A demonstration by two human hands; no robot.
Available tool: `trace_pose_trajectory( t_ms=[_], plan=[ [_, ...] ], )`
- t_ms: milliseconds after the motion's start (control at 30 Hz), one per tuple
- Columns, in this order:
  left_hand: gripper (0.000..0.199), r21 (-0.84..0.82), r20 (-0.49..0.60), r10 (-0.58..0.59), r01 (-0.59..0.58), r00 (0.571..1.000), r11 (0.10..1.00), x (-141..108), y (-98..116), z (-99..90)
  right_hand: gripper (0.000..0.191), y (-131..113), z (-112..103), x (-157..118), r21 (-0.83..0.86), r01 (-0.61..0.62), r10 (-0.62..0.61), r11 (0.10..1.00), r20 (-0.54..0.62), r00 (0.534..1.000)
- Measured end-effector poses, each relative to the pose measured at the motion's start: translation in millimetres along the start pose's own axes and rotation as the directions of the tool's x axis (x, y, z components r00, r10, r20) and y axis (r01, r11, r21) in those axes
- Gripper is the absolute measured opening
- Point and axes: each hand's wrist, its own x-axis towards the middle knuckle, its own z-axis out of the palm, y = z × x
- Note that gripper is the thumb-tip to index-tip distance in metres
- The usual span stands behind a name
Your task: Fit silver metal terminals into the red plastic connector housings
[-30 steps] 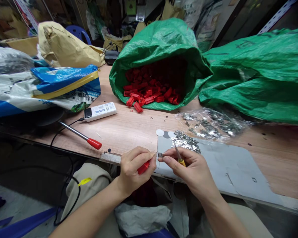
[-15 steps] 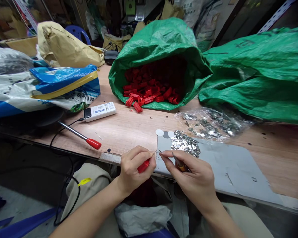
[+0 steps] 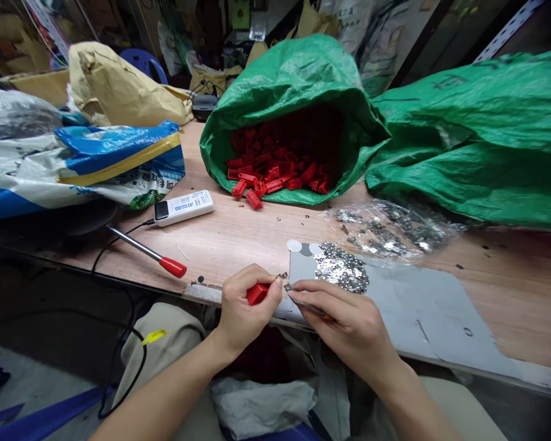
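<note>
My left hand (image 3: 248,300) is closed around a red plastic housing (image 3: 257,294). A small metal clip (image 3: 282,275) shows at its thumb and fingertip. Just beside it, my right hand (image 3: 344,312) pinches another small flat metal clip (image 3: 288,286) between thumb and forefinger. Under the right fingers a thin tool is mostly hidden; I cannot make out its kind. Both hands are at the table's front edge, fingertips nearly touching. A pile of shiny metal clips (image 3: 342,269) lies just beyond my right hand on a grey mat (image 3: 395,306).
A green sack (image 3: 298,67) spills red housings (image 3: 275,171) onto the table. Behind the pile lies a clear bag of metal parts (image 3: 395,229). A red-tipped lever (image 3: 172,266) and a white cabled device (image 3: 183,208) are at left. Another green sack (image 3: 477,135) stands right.
My right fingers have shifted slightly left and now show a metal clip at their tips. The tool in that hand has become mostly hidden. The red housing has turned in my left hand.
</note>
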Motion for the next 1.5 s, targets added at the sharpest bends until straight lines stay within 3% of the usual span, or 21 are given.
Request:
trace_pose_trajectory(
  t_ms=[133,267,333,400,467,533,600,667,700,867,1033,1100,1167,1233,1267,1333,1500],
  plan=[
    [0.021,-0.084,0.008,-0.156,0.156,0.988,0.984,3.0,-2.4,-3.0,0.027,6.3,-1.3,-3.1,-0.095,0.012,-0.008,0.995,0.036,0.999],
    [0.022,-0.104,0.010,-0.179,0.179,0.984,0.978,3.4,-2.9,-3.6,0.016,24.0,-13.9,0.2,-0.148,-0.158,0.132,0.976,-0.174,0.976],
    [0.022,-0.115,0.023,-0.176,0.177,0.984,0.977,2.5,-2.3,-2.7,0.015,36.0,-24.4,3.4,-0.200,-0.328,0.248,0.923,-0.341,0.907],
    [0.022,-0.125,0.029,-0.170,0.172,0.985,0.977,1.7,-1.6,-1.4,0.024,44.7,-33.9,6.4,-0.187,-0.499,0.355,0.846,-0.501,0.790],
    [0.021,-0.129,0.033,-0.157,0.160,0.987,0.979,1.2,-1.0,-0.1,0.031,45.1,-38.3,8.9,-0.086,-0.582,0.441,0.808,-0.567,0.696],
    [0.021,-0.124,0.042,-0.137,0.141,0.990,0.982,1.0,-0.3,0.7,0.029,35.6,-35.5,10.9,0.068,-0.584,0.545,0.809,-0.462,0.700],
    [0.020,-0.118,0.057,-0.117,0.123,0.992,0.985,1.0,0.2,0.9,0.026,19.7,-25.9,12.3,0.215,-0.584,0.621,0.783,-0.223,0.751],
    [0.020,-0.124,0.072,-0.107,0.115,0.992,0.986,1.0,0.6,0.5,0.025,4.2,-13.1,13.3,0.300,-0.593,0.627,0.747,-0.022,0.778],
    [0.019,-0.132,0.080,-0.107,0.117,0.991,0.984,0.9,0.7,0.1,0.024,-1.5,-6.9,13.7,0.326,-0.595,0.622,0.735,0.025,0.782],
    [0.020,-0.165,0.132,-0.167,0.188,0.977,0.968,0.5,1.0,-0.4,0.027,-3.7,8.7,15.0,0.446,-0.619,0.661,0.647,0.076,0.746],
    [0.018,-0.267,0.216,-0.317,0.368,0.924,0.891,1.4,-0.4,1.0,0.033,2.8,9.3,16.6,0.509,-0.655,0.689,0.559,0.156,0.708],
    [0.025,-0.423,0.296,-0.354,0.454,0.887,0.785,3.6,-2.1,1.5,0.036,3.6,8.9,16.7,0.551,-0.647,0.707,0.527,0.138,0.693],
    [0.044,-0.574,0.391,-0.378,0.544,0.839,0.612,6.4,-3.9,1.8,0.038,4.7,7.3,16.6,0.579,-0.630,0.722,0.517,0.100,0.684],
    [0.050,-0.636,0.452,-0.409,0.608,0.793,0.476,8.9,-5.6,1.7,0.038,6.0,4.8,16.6,0.579,-0.625,0.730,0.524,0.073,0.680],
    [0.049,-0.635,0.461,-0.421,0.622,0.781,0.458,9.6,-6.3,1.6,0.038,6.5,3.5,16.7,0.572,-0.627,0.730,0.529,0.069,0.680],
    [0.045,-0.593,0.453,-0.414,0.613,0.790,0.522,9.5,-7.4,1.4,0.036,7.2,1.6,16.8,0.543,-0.640,0.729,0.544,0.073,0.681],
    [0.028,-0.426,0.350,-0.278,0.416,0.895,0.803,4.6,-7.9,1.7,0.031,8.2,4.8,16.7,0.431,-0.682,0.724,0.591,0.088,0.684]
  ],
)
